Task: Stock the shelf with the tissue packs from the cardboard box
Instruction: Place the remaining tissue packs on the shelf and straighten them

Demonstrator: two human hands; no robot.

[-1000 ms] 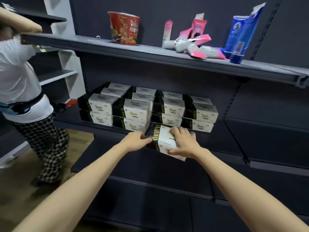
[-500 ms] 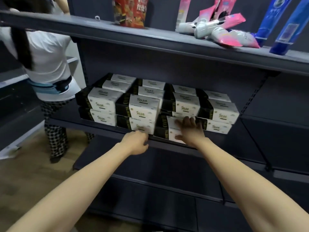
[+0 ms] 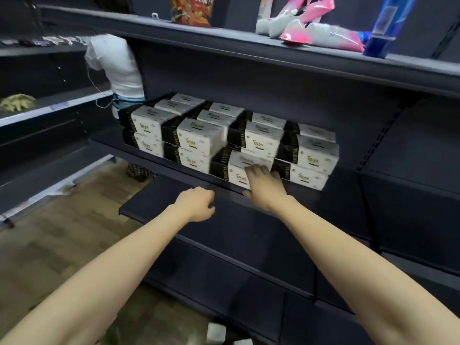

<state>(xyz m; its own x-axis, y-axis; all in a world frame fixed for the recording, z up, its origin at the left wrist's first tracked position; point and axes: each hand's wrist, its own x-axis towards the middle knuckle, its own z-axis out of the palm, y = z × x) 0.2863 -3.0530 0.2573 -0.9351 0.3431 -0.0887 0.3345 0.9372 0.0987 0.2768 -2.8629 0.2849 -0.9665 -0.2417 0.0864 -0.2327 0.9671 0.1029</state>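
Right, the right hand (image 3: 265, 188) lies flat on a tissue pack (image 3: 239, 168) at the front edge of the middle shelf (image 3: 224, 185). The fingers (image 3: 256, 170) are spread across the pack's white top and front face, pressing rather than gripping; nothing is clasped. That pack sits tilted, black end to the left of the fingers, its near corner at the shelf lip, in the lower row between two other packs.

The left hand (image 3: 196, 204) hangs in front of the shelf edge, below and left of the pack, apart from it. It is loosely curled, knuckles up, with nothing in it as far as can be seen.

Behind and to both sides of the right fingers, stacked tissue packs (image 3: 199, 135) fill the shelf two high and several deep, white faces out with black side bands. One stack touches the pressed pack from above and behind.

Above the fingers, the upper shelf (image 3: 273, 56) carries a red noodle cup (image 3: 191, 11), pink and white tubes (image 3: 311, 28) lying loose, and a blue tube (image 3: 388, 26) upright at the far right.

Far left of the left fingers, another person in a white shirt (image 3: 117, 68) stands partly hidden by the shelving. The wooden floor (image 3: 49, 245) shows below left. The picture is motion-blurred.
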